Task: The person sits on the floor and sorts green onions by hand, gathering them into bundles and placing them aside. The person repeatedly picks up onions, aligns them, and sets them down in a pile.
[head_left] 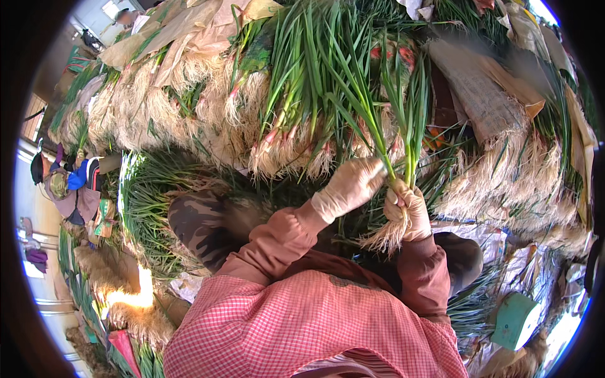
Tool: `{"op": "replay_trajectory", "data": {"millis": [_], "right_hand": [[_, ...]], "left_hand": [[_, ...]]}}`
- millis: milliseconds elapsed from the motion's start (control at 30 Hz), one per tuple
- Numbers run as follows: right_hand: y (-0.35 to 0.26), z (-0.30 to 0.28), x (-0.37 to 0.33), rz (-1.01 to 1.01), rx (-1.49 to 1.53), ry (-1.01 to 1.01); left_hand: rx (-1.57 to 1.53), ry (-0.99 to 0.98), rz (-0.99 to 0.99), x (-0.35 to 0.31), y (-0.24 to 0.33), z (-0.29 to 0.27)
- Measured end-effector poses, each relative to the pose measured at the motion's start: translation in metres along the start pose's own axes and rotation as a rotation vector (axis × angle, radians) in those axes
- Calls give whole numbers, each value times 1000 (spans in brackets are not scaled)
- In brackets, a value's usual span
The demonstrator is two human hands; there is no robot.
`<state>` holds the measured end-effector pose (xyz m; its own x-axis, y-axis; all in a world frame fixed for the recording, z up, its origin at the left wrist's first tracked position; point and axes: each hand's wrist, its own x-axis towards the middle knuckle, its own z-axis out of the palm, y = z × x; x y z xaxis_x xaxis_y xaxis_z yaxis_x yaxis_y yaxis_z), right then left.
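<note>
My right hand (409,211), in a pale thin glove, is wrapped round the stem bases of a small bunch of green garlic (411,145). The bunch's long flat leaves point up and away from me, and its pale stringy roots (386,236) hang below the hand. My left hand (350,189), gloved too, is closed, with its curled fingertips at the outer stalk of the bunch, just above the right hand. Its fingertips are partly hidden. Right beyond my hands lies a loose pile of similar plants (302,107) with reddish stem bases and roots toward me.
A long heap of rooted plants (157,116) curves across in front, partly covered by brown sheets (208,25). A grey woven sack (476,88) lies at the right. More greens (157,201) lie by my left knee. A turquoise container (515,321) stands at lower right.
</note>
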<state>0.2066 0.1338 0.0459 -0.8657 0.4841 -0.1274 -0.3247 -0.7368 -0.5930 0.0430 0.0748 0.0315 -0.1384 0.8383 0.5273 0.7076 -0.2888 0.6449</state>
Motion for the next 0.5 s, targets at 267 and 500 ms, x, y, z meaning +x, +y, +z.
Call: {"op": "replay_trajectory", "data": {"millis": [267, 500], "right_hand": [[-45, -9, -36, -408, -121, 181], [-37, -7, -7, -296, -10, 158]], "left_hand": [[156, -1453, -413, -43, 7, -31], [983, -268, -154, 99, -31, -30]]}}
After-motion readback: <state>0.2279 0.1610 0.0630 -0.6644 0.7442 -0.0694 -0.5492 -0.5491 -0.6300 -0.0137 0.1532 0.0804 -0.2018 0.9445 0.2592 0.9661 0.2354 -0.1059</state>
